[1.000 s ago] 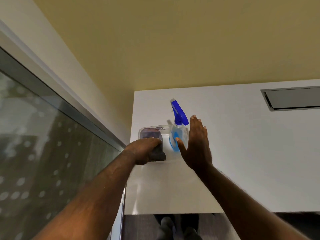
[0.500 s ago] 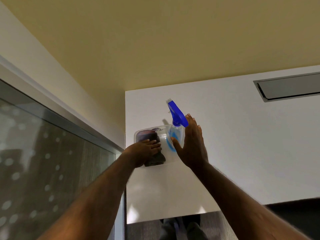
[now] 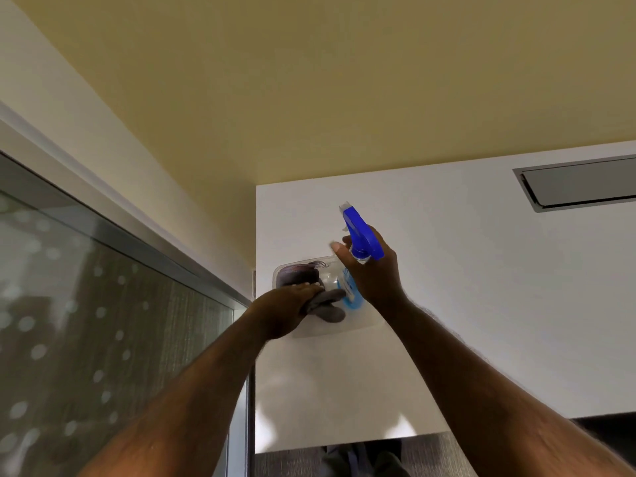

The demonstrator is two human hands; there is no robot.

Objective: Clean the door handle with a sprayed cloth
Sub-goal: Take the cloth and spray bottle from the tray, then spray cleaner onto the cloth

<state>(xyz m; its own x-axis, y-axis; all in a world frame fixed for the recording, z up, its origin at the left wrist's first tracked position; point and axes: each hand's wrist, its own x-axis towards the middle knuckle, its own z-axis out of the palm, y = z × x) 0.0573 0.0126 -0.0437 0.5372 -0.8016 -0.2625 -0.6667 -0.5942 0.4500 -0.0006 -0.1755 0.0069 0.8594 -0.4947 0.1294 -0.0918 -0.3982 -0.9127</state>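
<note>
No text, brand, number or sign can be read. The spray bottle point(image 3: 358, 256) shows only a blue and white patch on its clear body, too blurred to make out any lettering.

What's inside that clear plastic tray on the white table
The clear tray holds a grey cloth under the left hand, a darker folded cloth behind it, and the blue spray bottle gripped by the right hand. The hands hide anything beneath them.
</note>
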